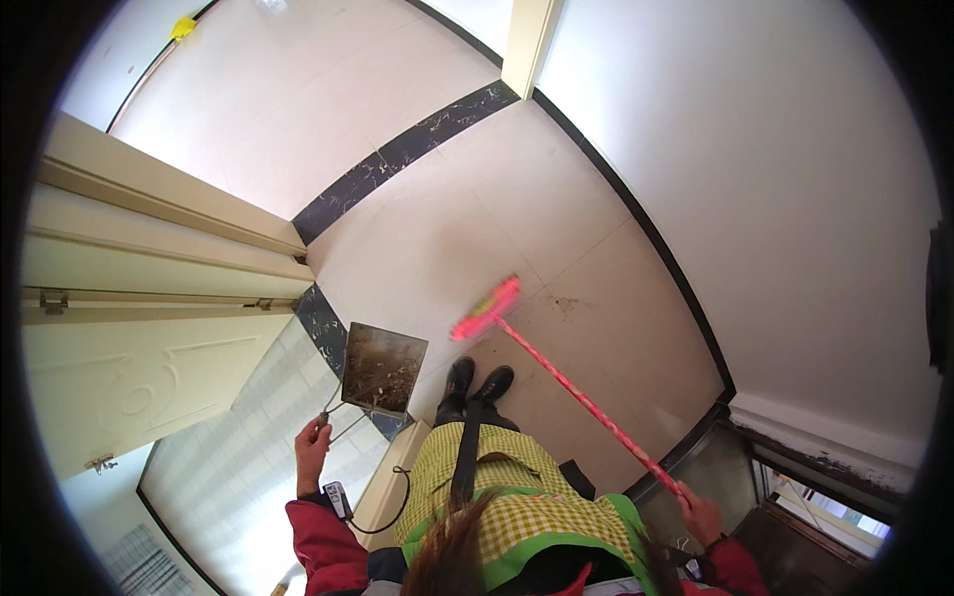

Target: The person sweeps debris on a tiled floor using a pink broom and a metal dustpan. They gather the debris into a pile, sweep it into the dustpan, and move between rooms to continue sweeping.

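My left hand (312, 447) grips the handle of a metal dustpan (384, 369), which lies or hovers beside a dark threshold strip, left of my shoes; dirt and small debris lie in its pan. My right hand (699, 515) is closed around the end of a red patterned broom handle (581, 398). The pink broom head (486, 308), slightly blurred, is at the floor in front of my shoes. A small patch of dirt (564, 304) lies on the pale tiled floor to the right of the broom head.
A cream door (149, 372) stands at the left by a tiled room. A dark marble strip (402, 153) crosses the floor ahead. The white wall (745, 186) with black skirting runs along the right. At the lower right is a dark doorway with a worn frame (820, 454).
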`<state>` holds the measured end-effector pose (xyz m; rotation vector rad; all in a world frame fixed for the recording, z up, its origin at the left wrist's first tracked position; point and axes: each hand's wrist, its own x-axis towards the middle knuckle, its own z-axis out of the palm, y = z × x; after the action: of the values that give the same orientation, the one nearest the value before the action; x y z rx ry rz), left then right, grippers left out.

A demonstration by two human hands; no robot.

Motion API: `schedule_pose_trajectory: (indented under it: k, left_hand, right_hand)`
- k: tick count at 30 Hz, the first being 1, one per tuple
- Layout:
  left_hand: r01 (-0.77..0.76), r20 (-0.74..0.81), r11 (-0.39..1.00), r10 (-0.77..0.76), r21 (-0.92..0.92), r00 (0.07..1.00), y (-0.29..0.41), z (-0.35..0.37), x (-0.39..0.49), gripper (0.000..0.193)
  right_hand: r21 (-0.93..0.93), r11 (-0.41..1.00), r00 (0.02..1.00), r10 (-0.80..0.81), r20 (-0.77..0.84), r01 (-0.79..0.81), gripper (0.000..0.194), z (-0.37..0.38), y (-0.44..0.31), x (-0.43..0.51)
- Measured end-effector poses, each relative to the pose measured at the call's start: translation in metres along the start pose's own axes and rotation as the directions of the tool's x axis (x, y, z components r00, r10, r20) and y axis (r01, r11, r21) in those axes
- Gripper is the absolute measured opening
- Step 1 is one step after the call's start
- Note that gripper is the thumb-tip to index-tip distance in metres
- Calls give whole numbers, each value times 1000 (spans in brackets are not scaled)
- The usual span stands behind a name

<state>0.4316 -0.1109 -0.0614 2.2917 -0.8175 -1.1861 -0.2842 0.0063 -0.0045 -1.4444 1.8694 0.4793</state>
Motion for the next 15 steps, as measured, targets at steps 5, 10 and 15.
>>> schedule_pose_trajectory:
  k: [5, 10, 15]
  left_hand:
    - [53, -88, 998, -56, -26, 995, -12, -19, -16, 32]
    - [73, -107, 997, -72, 2, 992, -16, -41, -47, 31]
    - [134, -144, 987, -120, 93, 982, -17, -64, -88, 30]
  right_hand:
    - [23, 965, 965, -260, -20, 260, 36, 25, -104, 128]
    - [39, 876, 875, -477, -86, 481, 35, 57, -261, 290]
    - [39, 803, 800, -597, 62, 595, 32, 64, -407, 380]
